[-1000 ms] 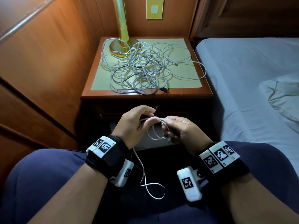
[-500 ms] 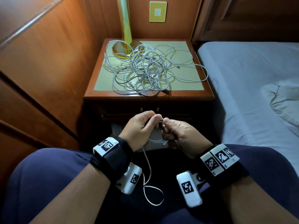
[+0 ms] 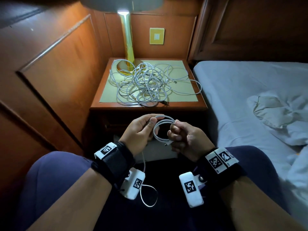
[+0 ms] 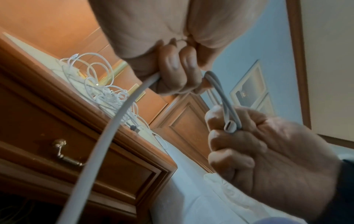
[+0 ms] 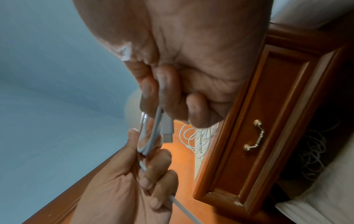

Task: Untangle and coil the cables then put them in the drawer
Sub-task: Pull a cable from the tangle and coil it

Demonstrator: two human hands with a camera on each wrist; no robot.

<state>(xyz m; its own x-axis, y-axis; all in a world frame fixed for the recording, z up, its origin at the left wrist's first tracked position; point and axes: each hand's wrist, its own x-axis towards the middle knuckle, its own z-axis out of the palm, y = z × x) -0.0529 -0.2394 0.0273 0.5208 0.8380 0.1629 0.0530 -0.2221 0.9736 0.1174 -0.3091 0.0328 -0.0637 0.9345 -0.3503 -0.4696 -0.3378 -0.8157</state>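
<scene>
My left hand and right hand both pinch half-coiled white cable, tail loose; tangled pile far on nightstand untouched.

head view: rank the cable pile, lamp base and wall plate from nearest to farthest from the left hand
From the left hand:
1. cable pile, on the nightstand just ahead
2. lamp base, behind the pile, at the back left
3. wall plate, up on the back wall

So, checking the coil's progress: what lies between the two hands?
In the head view, a small coil of white cable spans the gap between left hand and right hand, each gripping one side.
</scene>
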